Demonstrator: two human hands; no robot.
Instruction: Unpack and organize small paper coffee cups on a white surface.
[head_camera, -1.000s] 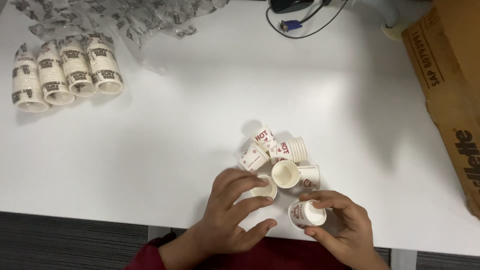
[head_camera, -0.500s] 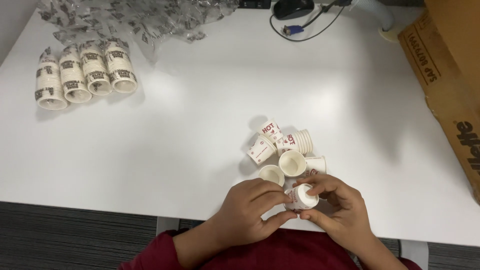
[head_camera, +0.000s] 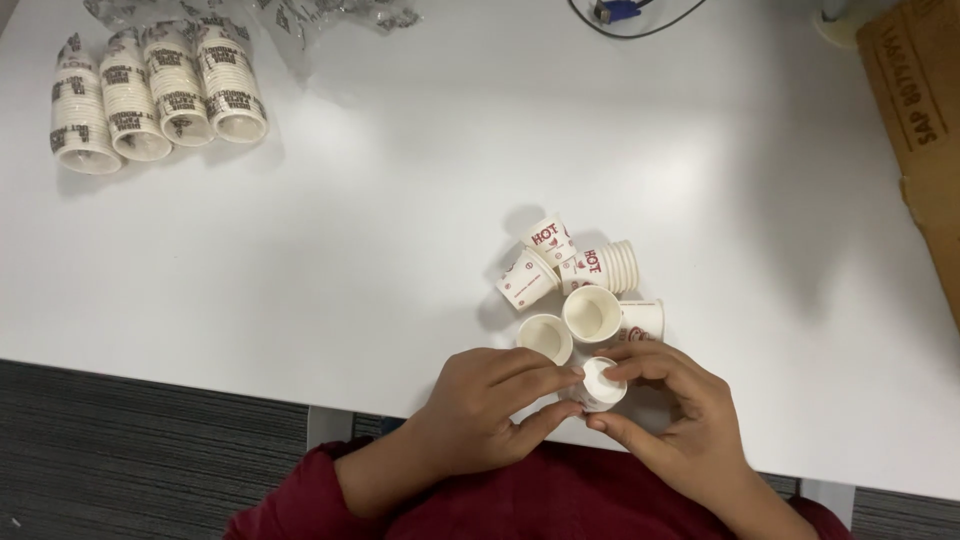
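Note:
Both my hands meet at the near edge of a white table (head_camera: 400, 230). My left hand (head_camera: 487, 407) and my right hand (head_camera: 672, 412) together pinch a small stack of white paper cups (head_camera: 601, 385) with red print, its open mouth facing up. Just beyond my fingers sits a cluster of loose paper cups (head_camera: 580, 290): two upright with open mouths, and others lying on their sides, one of them a short nested stack (head_camera: 612, 266). My sleeves are dark red.
Several wrapped sleeves of stacked cups (head_camera: 150, 100) lie at the far left. Crumpled clear plastic (head_camera: 300, 15) lies behind them. A cardboard box (head_camera: 925, 130) stands at the right edge, and a black cable (head_camera: 640, 20) runs along the far side. Grey carpet shows below the table.
My left hand has left the upright cup on the table and joined my right hand on the held cups. The camera view has shifted so the far-left sleeves sit lower in view.

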